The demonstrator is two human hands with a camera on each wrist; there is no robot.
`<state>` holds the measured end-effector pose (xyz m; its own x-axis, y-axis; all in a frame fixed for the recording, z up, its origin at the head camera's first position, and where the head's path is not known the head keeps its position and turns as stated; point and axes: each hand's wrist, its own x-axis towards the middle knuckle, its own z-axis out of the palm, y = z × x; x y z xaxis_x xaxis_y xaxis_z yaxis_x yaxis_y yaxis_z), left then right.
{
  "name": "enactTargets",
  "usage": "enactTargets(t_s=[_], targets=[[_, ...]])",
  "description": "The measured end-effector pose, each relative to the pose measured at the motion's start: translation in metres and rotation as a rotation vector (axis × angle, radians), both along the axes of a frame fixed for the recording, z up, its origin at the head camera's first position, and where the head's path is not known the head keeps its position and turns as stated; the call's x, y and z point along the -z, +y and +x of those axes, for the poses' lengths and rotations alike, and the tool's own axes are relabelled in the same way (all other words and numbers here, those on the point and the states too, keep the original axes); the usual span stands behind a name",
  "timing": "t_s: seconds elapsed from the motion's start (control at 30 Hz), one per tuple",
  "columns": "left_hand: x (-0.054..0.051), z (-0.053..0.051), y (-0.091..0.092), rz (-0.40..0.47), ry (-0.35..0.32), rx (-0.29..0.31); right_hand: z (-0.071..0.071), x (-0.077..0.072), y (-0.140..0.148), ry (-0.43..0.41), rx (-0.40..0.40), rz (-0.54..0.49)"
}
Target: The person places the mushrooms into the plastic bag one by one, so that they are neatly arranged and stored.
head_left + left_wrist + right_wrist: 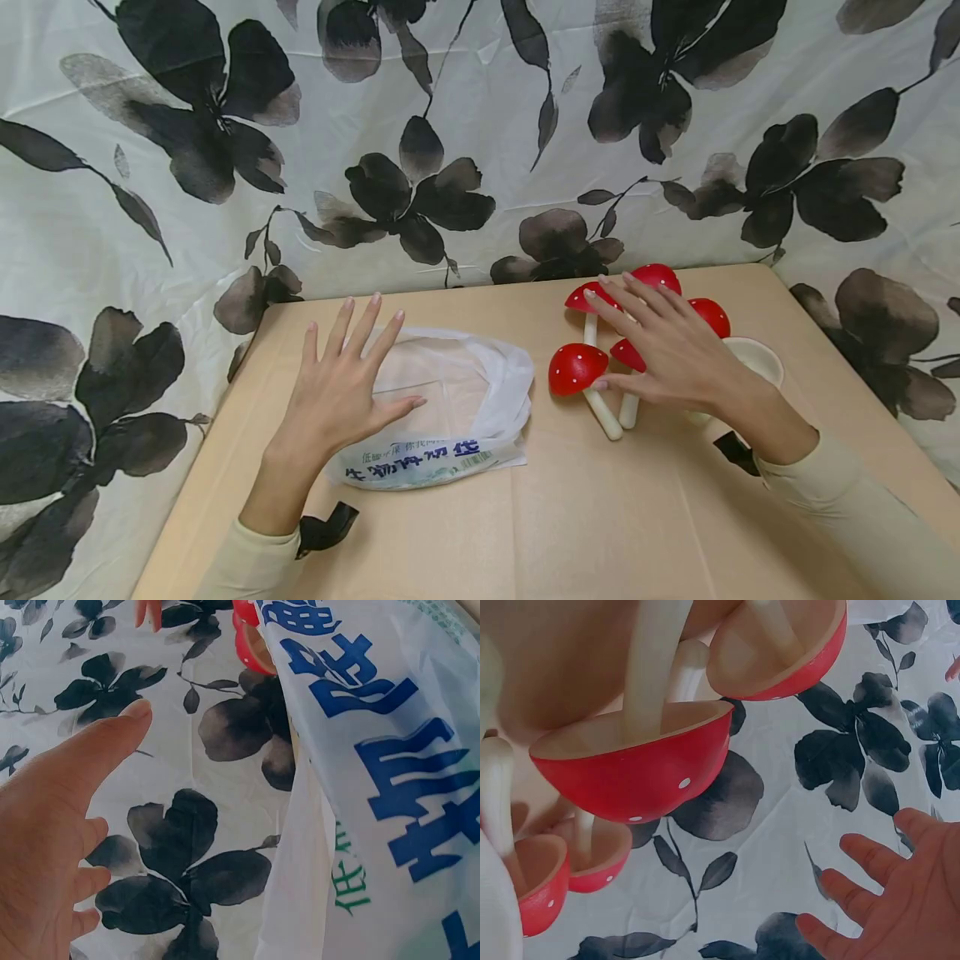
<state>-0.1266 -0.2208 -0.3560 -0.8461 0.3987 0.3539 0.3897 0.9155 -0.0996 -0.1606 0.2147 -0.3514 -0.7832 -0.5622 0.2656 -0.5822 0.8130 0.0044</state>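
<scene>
Red mushrooms (576, 369) lie beside a thin white plastic bag (468, 400) on the bench (592, 517).
The domed caps carry small white dots, with pale undersides and smooth cream stems; the crumpled, see-through bag bears blue and green printing. The left hand (330, 408), fingers spread apart, is over the bag's left side; the right hand (671, 354), fingers also apart, is over the mushrooms, hiding some, so their exact number is hard to tell.
</scene>
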Motion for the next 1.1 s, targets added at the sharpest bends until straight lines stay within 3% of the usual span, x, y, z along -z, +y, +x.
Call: enactTargets(t_s=[0.3, 0.53, 0.73, 0.93, 1.1], targets=[[0.001, 0.002, -0.013, -0.004, -0.004, -0.041, -0.001, 0.003, 0.009, -0.005, 0.021, -0.004], [0.001, 0.003, -0.031, 0.000, -0.098, -0.044, 0.004, 0.003, 0.019, -0.222, 0.058, -0.091], [0.003, 0.005, -0.053, 0.114, -0.256, -0.069, 0.009, 0.000, 0.024, -0.384, 0.062, -0.210], [0.009, 0.003, -0.077, 0.270, -0.479, -0.065, 0.011, 0.005, 0.029, -0.491, -0.034, -0.266], [0.016, 0.001, -0.091, 0.376, -0.588, -0.038, 0.012, 0.010, 0.030, -0.650, -0.112, -0.260]])
